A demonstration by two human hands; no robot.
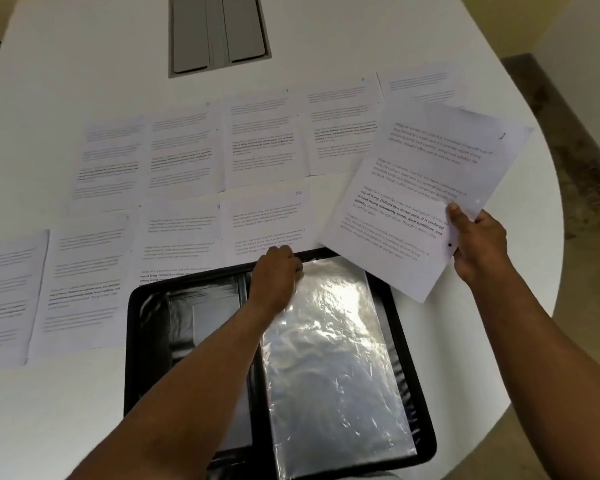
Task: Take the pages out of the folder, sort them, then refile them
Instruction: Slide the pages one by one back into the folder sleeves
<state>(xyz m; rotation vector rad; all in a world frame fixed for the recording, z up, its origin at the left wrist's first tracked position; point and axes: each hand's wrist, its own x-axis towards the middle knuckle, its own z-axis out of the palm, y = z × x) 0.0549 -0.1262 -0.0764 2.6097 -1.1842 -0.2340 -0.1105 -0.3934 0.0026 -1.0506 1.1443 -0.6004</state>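
My right hand (478,245) pinches a page (420,199) by its lower right edge, thumb on top, holding it tilted above the table (84,64). My left hand (278,271) has fingers curled on the top edge of the clear sleeve (336,358) in the open black folder (146,341). Other pages (184,150) lie in two rows beyond it.

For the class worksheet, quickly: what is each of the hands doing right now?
Left hand: fingers curled on the top edge of the clear plastic sleeve in the open black folder.
Right hand: holding a white printed page.
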